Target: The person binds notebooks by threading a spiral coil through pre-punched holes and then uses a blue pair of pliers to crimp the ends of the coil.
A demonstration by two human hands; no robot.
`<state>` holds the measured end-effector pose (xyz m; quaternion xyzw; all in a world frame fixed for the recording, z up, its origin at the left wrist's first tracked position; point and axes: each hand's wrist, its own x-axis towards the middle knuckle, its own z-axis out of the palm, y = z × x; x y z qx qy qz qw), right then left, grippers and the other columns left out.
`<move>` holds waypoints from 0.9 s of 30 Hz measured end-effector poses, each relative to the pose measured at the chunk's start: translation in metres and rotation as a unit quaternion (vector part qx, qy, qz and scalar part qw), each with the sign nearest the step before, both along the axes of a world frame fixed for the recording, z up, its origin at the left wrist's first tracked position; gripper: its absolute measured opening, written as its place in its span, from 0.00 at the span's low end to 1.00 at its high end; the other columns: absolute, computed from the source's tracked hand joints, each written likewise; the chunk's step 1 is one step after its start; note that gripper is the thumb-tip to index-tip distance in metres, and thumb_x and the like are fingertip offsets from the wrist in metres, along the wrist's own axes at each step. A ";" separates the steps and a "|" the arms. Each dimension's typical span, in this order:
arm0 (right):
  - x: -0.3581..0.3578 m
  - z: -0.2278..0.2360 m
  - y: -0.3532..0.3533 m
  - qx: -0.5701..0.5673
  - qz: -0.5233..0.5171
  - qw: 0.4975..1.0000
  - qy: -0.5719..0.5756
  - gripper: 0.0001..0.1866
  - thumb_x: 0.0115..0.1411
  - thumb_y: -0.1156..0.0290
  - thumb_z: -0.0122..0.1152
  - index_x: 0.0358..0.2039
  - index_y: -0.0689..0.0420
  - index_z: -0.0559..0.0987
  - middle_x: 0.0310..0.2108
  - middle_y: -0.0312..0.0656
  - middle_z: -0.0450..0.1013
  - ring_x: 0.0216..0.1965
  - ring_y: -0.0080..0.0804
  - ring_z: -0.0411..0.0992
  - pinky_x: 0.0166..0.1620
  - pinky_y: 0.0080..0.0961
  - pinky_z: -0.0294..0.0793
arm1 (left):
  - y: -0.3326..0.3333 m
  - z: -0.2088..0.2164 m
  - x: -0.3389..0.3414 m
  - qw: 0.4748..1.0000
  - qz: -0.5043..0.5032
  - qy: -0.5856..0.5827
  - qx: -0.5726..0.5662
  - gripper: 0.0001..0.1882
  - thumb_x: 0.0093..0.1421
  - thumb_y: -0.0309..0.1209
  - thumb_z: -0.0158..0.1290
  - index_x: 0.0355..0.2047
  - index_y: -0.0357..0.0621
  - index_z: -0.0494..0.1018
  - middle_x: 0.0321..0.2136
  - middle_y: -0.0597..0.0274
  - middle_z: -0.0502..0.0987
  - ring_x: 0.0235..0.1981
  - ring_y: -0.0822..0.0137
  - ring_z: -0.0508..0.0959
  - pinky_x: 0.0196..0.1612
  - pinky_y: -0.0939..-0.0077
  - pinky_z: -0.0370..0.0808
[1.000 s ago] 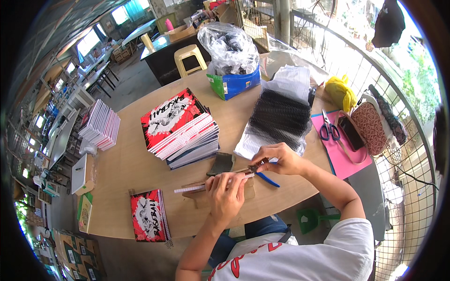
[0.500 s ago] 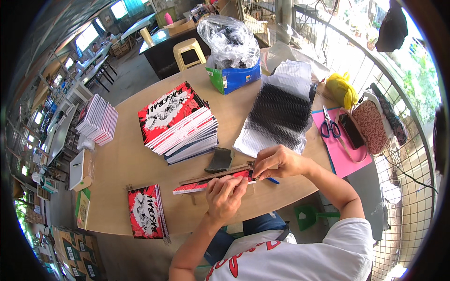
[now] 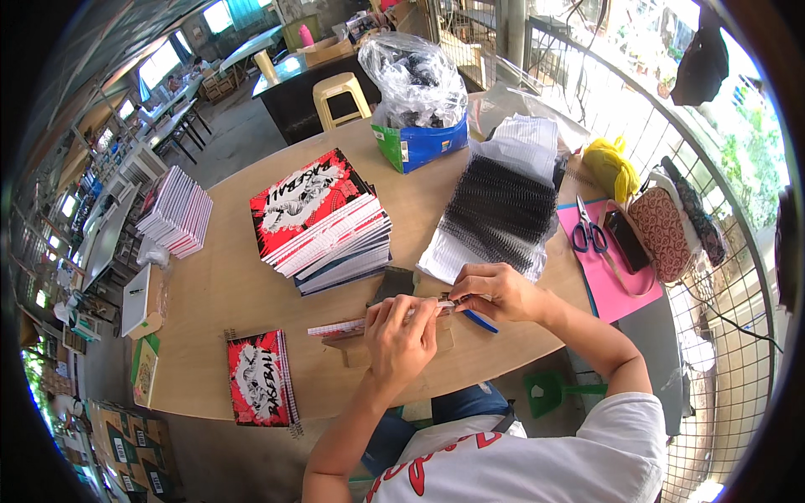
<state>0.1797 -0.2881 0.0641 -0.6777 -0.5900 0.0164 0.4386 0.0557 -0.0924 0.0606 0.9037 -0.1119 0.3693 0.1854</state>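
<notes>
Near the front edge of the table, my left hand (image 3: pixel 399 337) is closed around a notebook (image 3: pixel 335 328) turned on edge, its pale punched edge facing up. Most of the notebook is hidden behind the fingers. My right hand (image 3: pixel 501 292) pinches at the notebook's right end, its fingertips on what looks like a dark wire coil (image 3: pixel 447 299). A slim blue object (image 3: pixel 480 322) lies just beneath the right hand. Behind my hands lies a dark grey pad (image 3: pixel 392 283). Black binding coils (image 3: pixel 501 205) are spread on white sheeting beyond the right hand.
A tall stack of red notebooks (image 3: pixel 319 218) stands ahead, another pile (image 3: pixel 176 214) at far left. Nearer left, notebooks (image 3: pixel 260 377) with coils lie at the edge. Scissors (image 3: pixel 589 228) rest on pink sheet (image 3: pixel 633 289); a blue-green box (image 3: pixel 426 147) holds plastic bags.
The notebook has been tipped in my hands: its red cover showed before, now mostly its pale edge shows. My right hand has dropped slightly, still at the notebook's end.
</notes>
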 end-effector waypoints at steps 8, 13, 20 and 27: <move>-0.001 0.000 0.003 -0.007 -0.082 0.997 0.008 0.06 0.60 0.75 0.66 0.37 0.62 0.80 0.32 0.45 0.77 0.33 0.49 0.77 0.35 0.38 0.75 | 0.003 -0.002 0.003 1.000 0.003 0.002 0.010 0.07 0.59 0.29 0.62 0.38 0.51 0.79 0.30 0.68 0.74 0.32 0.64 0.76 0.39 0.65 0.71; -0.002 0.006 0.006 0.010 -0.033 0.998 0.050 0.10 0.64 0.67 0.63 0.42 0.59 0.78 0.34 0.47 0.74 0.33 0.55 0.76 0.36 0.43 0.74 | 0.002 -0.006 0.000 1.000 0.002 0.006 0.007 0.09 0.58 0.29 0.64 0.39 0.50 0.80 0.31 0.67 0.76 0.33 0.62 0.77 0.39 0.64 0.71; -0.014 0.003 0.015 0.044 -0.077 0.996 -0.009 0.08 0.62 0.67 0.65 0.37 0.58 0.80 0.33 0.42 0.74 0.35 0.51 0.77 0.36 0.41 0.75 | 0.004 -0.008 -0.002 1.000 0.008 -0.003 0.019 0.09 0.57 0.27 0.62 0.39 0.50 0.80 0.31 0.66 0.74 0.33 0.63 0.77 0.40 0.64 0.71; -0.024 0.001 0.010 0.034 -0.138 0.988 -0.053 0.10 0.57 0.66 0.68 0.36 0.55 0.81 0.34 0.39 0.74 0.33 0.47 0.76 0.35 0.40 0.76 | -0.002 -0.007 0.004 1.000 -0.006 -0.011 0.004 0.07 0.56 0.27 0.64 0.37 0.50 0.82 0.30 0.67 0.76 0.33 0.62 0.78 0.39 0.63 0.72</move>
